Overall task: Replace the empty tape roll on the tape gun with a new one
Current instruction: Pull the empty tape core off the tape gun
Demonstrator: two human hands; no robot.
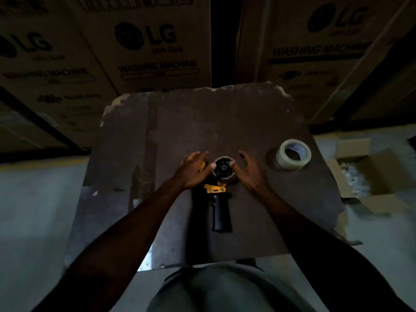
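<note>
A tape gun (219, 206) with a black handle and yellow frame lies flat in the middle of a dark worn table (225, 122), handle pointing toward me. An empty brown cardboard roll (225, 176) sits on its black hub. My left hand (193, 171) rests over the gun's yellow front, thumb pressed on the roll's left rim. My right hand (248, 171) is on the other side, thumb touching the roll's right rim, fingers spread on the table. A new roll of clear tape (293, 154) lies flat to the right, apart from both hands.
Large cardboard washing-machine boxes (148, 46) stand stacked right behind the table. An open cardboard box (369, 174) with pale packing inside sits on the floor to the right. Grey floor shows on both sides. The scene is dim.
</note>
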